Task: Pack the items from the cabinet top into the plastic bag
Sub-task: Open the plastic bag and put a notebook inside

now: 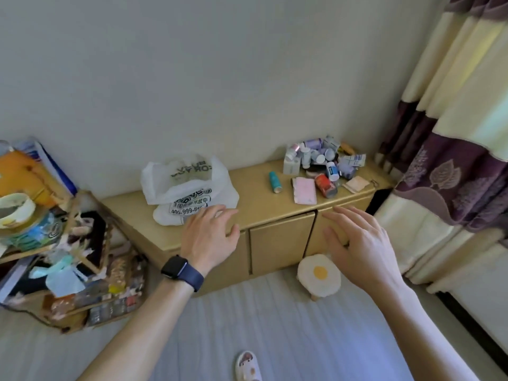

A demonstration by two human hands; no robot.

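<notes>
Both hands are out in front of the person, empty. The left hand (210, 237), with a dark smartwatch (178, 268) on its wrist, has its fingers spread and relaxed. Its fingertips (220, 210) reach the near edge of the white plastic bag (187, 185), though contact cannot be told. The right hand (357, 243) is likewise slack, fingers nearly straight, hovering at the front edge of the wooden cabinet top (253, 199).

The bag sits crumpled on the left part of the cabinet, printed side up; where its mouth lies is unclear. The items are all at the far right end: a heap of small bottles and packets (321, 160) in the corner by the wall and, in front of it, a red can (326, 185) on its side and a flat pink pouch (303, 189). A teal tube (275, 182) lies alone to the left of the pouch, between heap and bag.

So the goods lie beyond the right hand, away from the person — that hand is plainly the nearer one, while the left is placed to hold the bag. The tube's long axis runs roughly front to back, its pale end pointing toward the cabinet's front edge. A reach straight forward and a pinch across its width would likely suit it best.
</notes>
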